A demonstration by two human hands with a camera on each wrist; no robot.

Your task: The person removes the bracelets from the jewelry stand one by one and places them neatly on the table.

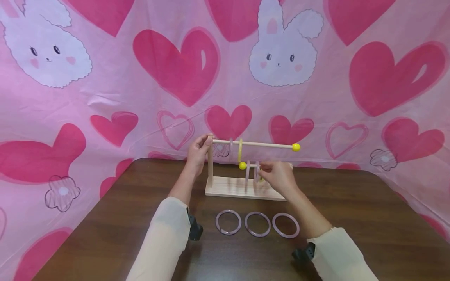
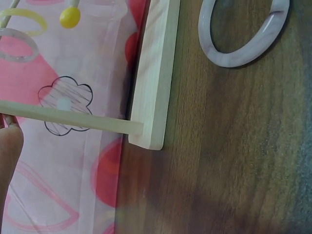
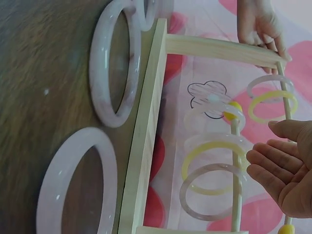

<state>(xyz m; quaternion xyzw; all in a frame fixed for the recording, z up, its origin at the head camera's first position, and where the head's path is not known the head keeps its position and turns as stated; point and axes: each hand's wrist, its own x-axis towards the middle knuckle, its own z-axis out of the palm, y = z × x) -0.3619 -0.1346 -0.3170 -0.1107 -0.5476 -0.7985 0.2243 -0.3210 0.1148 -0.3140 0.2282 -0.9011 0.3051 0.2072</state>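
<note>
Four rings, min., are hanging on the lower rod of a wooden stand, nearest of them to the fingertips a greyish ring and a yellow ring. R hand is reaching in from the right, nr these rings, and is clearly the closer of the two; L hand is sitting well apart, thumb and fingers gripping the top of the left post, presumably steadying it. R grip: thumb standing away from extended fingers, nothing visibly being held; fingertips lying just beside the rings, contact n/c (cannot tell). Key relation, in this inspector's judgement: rod's long axis is running L–R, its free end, capped by a yellow ball, pointing left toward the left-post side, while the ring faces are standing approx. across that axis. Rings are thus lying btwn R hand's fingers and the ball, so any sliding along the rod would be following that L–R line. Upper rod is running roughly parallel overhead, carrying two rings nr its left part, its own ball facing the opposite way. Three loose rings are lying flat in a row on the table, in front of the base, untouched by either hand.
</note>
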